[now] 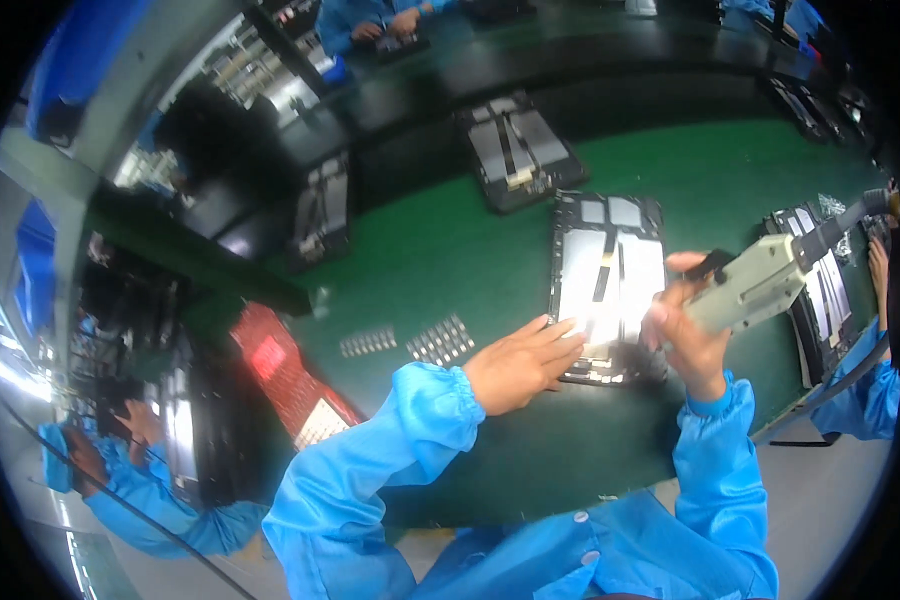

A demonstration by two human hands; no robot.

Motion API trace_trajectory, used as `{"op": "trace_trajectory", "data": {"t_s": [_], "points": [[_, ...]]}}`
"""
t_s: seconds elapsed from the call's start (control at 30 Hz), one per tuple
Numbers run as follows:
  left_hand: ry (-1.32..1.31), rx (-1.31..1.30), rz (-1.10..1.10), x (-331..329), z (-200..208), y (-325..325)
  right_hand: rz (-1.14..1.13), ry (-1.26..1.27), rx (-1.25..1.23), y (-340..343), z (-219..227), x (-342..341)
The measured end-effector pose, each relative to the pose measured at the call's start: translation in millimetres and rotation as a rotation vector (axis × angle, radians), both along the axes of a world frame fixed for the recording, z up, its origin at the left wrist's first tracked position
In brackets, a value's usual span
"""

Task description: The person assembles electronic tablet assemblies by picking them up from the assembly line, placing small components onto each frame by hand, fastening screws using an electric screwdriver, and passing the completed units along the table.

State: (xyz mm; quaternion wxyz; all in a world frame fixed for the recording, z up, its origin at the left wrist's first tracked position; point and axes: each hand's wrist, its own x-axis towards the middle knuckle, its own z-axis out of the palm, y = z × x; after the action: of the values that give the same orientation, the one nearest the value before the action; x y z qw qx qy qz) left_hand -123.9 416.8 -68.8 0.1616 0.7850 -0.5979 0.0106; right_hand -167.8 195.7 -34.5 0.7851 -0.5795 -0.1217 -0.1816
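Observation:
An opened tablet (pixel 582 270) with silvery battery plates and a black frame lies on the green table in front of me. My left hand (pixel 522 368) rests palm down on its lower left edge, fingers stretched out together over the frame. In my right hand (pixel 692 335) is a pale grey-green corded hand tool (pixel 750 285), gripped by its front part over the tablet's right side. A dark cable runs from its rear toward the right. The tool's tip is hidden by my fingers, so its exact kind cannot be told.
Two strips of small parts (pixel 440 341) and a red bubble-wrap bag (pixel 285 365) lie left of the tablet. Another opened tablet (pixel 518 150) sits farther back, one more (pixel 323 208) at back left. Stacked tablets (pixel 820 290) stand at right. Co-workers in blue sleeves (pixel 185 515) flank the table.

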Motion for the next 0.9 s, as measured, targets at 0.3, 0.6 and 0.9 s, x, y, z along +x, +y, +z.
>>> {"op": "trace_trajectory", "data": {"t_s": [0.3, 0.6, 0.9], "points": [[0.000, -0.147, -0.051, 68, 2, -39, 0.136, -0.041, -0.114, 8, -12, -13], [-0.015, -0.179, -0.100, 120, -14, -71, 0.227, 0.116, 0.036, 28, -18, -7], [0.246, -0.298, 0.043, 144, -46, -81, 0.195, 0.100, 0.116, 30, -17, -5]]}}
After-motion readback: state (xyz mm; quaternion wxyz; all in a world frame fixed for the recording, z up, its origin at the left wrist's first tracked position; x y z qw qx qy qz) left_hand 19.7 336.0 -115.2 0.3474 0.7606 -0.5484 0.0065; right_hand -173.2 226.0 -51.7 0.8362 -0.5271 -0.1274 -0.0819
